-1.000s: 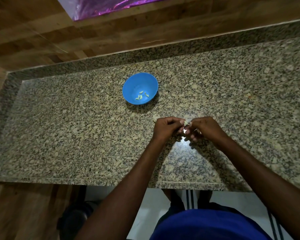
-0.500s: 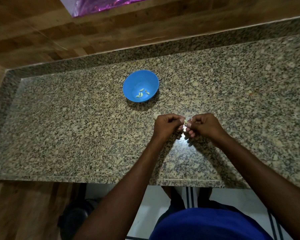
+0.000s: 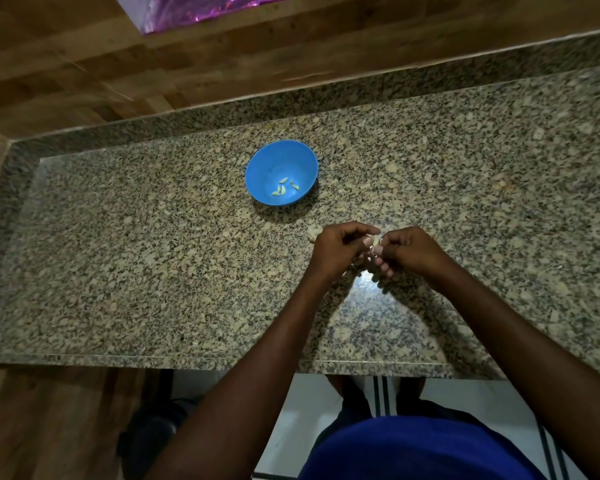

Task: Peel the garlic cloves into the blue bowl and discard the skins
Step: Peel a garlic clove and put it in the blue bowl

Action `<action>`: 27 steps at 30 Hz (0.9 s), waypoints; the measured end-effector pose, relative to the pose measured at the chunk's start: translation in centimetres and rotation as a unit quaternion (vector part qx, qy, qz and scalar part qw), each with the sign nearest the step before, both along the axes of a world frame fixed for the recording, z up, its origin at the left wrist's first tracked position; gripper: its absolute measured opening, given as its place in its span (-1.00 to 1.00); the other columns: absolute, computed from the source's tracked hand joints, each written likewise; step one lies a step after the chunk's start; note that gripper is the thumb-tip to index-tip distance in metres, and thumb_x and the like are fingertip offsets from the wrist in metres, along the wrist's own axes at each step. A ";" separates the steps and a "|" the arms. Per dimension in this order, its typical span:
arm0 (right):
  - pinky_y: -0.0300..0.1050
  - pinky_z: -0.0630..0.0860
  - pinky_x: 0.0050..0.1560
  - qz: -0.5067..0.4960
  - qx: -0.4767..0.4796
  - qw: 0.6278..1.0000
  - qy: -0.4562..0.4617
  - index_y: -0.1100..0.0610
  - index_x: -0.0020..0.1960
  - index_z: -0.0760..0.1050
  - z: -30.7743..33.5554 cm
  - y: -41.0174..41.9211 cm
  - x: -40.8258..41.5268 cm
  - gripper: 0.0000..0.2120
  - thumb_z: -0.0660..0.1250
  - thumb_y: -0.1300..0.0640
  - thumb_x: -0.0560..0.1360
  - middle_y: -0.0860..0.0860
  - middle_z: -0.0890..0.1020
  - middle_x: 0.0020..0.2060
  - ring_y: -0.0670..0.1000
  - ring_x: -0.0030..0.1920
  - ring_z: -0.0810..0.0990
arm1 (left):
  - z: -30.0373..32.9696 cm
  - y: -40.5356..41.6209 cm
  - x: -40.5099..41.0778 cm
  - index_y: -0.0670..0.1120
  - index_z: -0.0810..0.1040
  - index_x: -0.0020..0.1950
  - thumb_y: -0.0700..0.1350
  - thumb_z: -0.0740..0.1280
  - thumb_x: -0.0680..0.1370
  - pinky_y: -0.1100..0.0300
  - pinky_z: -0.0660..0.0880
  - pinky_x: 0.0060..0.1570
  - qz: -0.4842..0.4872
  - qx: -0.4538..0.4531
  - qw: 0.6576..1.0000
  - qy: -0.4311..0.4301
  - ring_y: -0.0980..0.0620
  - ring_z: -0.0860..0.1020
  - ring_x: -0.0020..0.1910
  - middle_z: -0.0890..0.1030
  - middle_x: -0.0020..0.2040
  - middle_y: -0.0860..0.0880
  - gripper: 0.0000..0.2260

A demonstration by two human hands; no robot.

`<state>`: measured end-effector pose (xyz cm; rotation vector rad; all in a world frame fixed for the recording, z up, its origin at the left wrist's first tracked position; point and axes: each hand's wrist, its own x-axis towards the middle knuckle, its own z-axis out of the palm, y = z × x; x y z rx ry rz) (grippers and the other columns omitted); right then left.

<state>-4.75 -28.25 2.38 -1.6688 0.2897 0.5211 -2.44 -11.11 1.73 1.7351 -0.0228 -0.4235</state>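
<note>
A blue bowl (image 3: 280, 161) stands on the granite counter and holds several pale peeled garlic cloves (image 3: 282, 189). Just in front of it and to the right, my left hand (image 3: 336, 249) and my right hand (image 3: 407, 252) meet fingertip to fingertip. Between them they pinch a small pale garlic clove (image 3: 376, 241); most of it is hidden by the fingers. A pale scrap, garlic or skin, lies on the counter (image 3: 314, 231) right beside my left hand.
The speckled granite counter (image 3: 153, 258) has a raised back ledge and a front edge near my body. Wood-pattern wall runs behind it, with a purple shiny sheet (image 3: 201, 8) at the top. White tiled floor shows below the counter.
Both hands stay together on the clove, with only small finger shifts. The view has moved slightly, so the bowl and hands sit a little differently in frame.
</note>
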 end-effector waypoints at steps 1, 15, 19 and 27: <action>-0.18 0.53 -0.42 0.002 0.002 1.000 0.000 0.50 -0.11 0.55 0.0 -0.1 0.0 -0.78 0.38 0.30 0.55 0.22 0.65 -0.34 0.04 -0.43 0.59 | 0.0 0.0 0.1 -0.19 0.70 0.08 -0.32 0.40 0.54 0.28 0.54 -0.23 -0.005 0.004 1.000 -0.003 0.18 0.62 -0.26 0.71 -0.15 -0.07 -0.84; -0.14 0.55 -0.40 0.011 0.003 1.000 -0.010 0.31 -0.22 0.58 -0.1 -1.0 0.8 -0.84 0.38 0.32 0.54 0.24 0.66 -0.34 0.06 -0.45 0.60 | -0.8 -0.4 1.5 -0.25 0.67 0.05 -0.29 0.38 0.57 0.22 0.55 -0.31 0.011 -0.025 0.995 0.100 0.02 0.56 -0.38 0.65 -0.28 -0.18 -0.89; -0.15 0.54 -0.40 0.001 0.006 1.000 0.004 0.37 -0.19 0.57 -0.2 -1.2 0.9 -0.86 0.37 0.34 0.53 0.24 0.65 -0.35 0.07 -0.44 0.58 | -0.9 -0.4 1.4 -0.23 0.67 0.05 -0.29 0.38 0.57 0.20 0.55 -0.29 -0.021 -0.005 0.998 0.063 0.02 0.58 -0.34 0.67 -0.24 -0.15 -0.90; -0.16 0.52 -0.40 -0.019 0.012 1.000 0.021 0.29 -0.24 0.59 -0.6 -1.3 1.1 -0.84 0.31 0.34 0.50 0.24 0.64 -0.35 0.09 -0.43 0.57 | -0.9 -0.5 1.5 -0.27 0.67 0.08 -0.30 0.41 0.55 0.20 0.59 -0.33 -0.013 -0.011 0.998 0.066 -0.01 0.57 -0.37 0.64 -0.23 -0.35 -0.87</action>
